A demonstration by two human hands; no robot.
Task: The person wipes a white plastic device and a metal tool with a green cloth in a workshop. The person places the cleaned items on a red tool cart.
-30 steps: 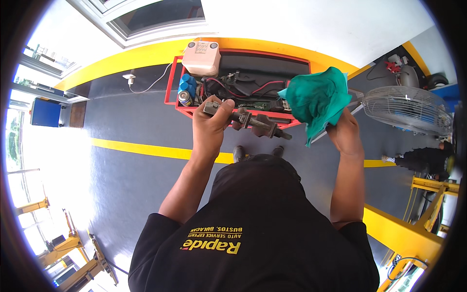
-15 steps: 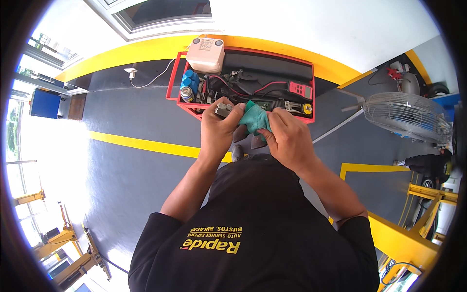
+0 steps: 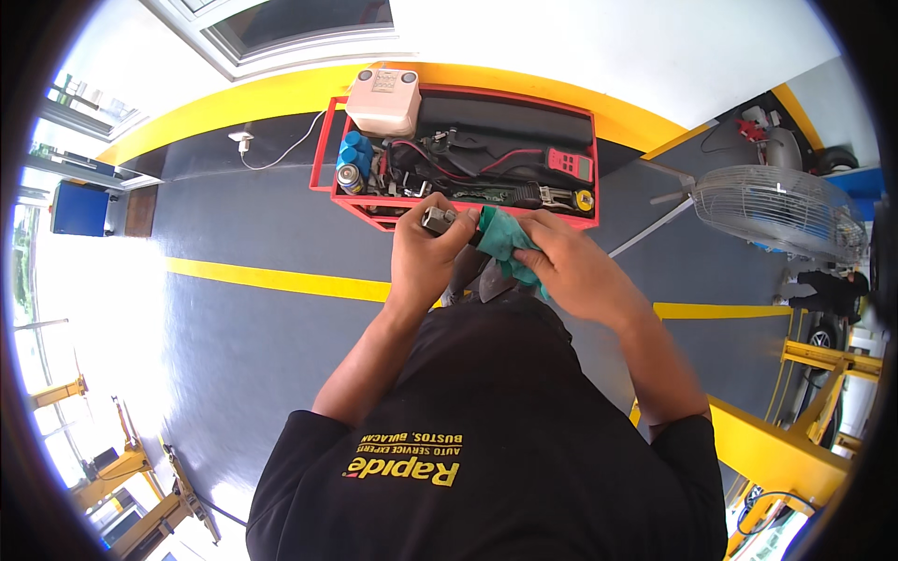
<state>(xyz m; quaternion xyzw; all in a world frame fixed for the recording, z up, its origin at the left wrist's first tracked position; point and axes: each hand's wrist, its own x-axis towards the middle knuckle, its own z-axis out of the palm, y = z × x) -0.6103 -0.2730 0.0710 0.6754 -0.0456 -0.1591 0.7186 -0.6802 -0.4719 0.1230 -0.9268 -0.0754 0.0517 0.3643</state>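
My left hand [image 3: 421, 257] is closed round a grey, blocky metal piece [image 3: 438, 220], its end showing beyond the thumb and fingers. Its exact kind cannot be made out. A dark part shows between my left thumb and a crumpled green cloth [image 3: 505, 237]. Pinched in the fingers of my right hand [image 3: 582, 273], the cloth bunches against that dark part and hangs down a little. Both hands are close together in front of a red tool cart [image 3: 575, 222]. What lies inside the cloth is hidden.
The cart holds a pink multimeter [image 3: 571, 165], a blue bottle [image 3: 354, 148], a spray can [image 3: 350, 179] and cables. A pale box [image 3: 383, 101] sits at its left corner. To the right stands a large wire-caged fan [image 3: 781, 213]; another person [image 3: 828, 292] is beyond it.
My right hand has shifted slightly right and down with the cloth, whose lower end hangs further. The metal piece has moved slightly right and down in my left hand.
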